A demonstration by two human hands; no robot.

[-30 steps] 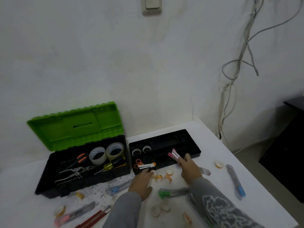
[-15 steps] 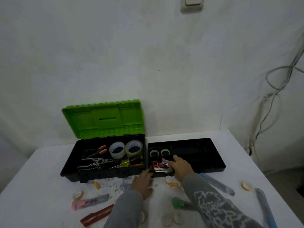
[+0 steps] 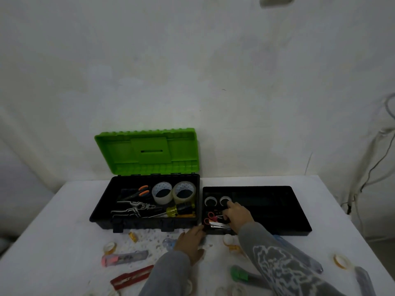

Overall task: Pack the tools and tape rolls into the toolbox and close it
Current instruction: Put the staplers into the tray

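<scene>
**Packing half done, plenty still able to go sideways**

Toolbox (image 3: 147, 210) open against the wall, green lid (image 3: 147, 150) propped up, already holding two big tape rolls (image 3: 173, 192), pliers (image 3: 132, 208), orange-handled scissors (image 3: 139, 191) and a yellow screwdriver (image 3: 177, 210). Black tray (image 3: 277, 210) parked just beside it on the right, not yet seated in the box. Right hand (image 3: 237, 215) reaching into the tray's left end, fingers loosely spread over small red scissors (image 3: 210, 217); can't tell whether gripping anything. Left hand (image 3: 190, 242) flat and open on the table (image 3: 53, 242), touching the tray's front corner.

Risks from here, guessing:
- Tall tape rolls standing on edge, probably blocking the tray from seating, then the lid from shutting.
- Loose cutters like the pink one (image 3: 125, 256) and small tape rings (image 3: 342, 260) scattered near the table's front edge, easy to sweep off with a sleeve.
- Lifting a loaded tray one-handed, likely tipping the small stuff out.
</scene>
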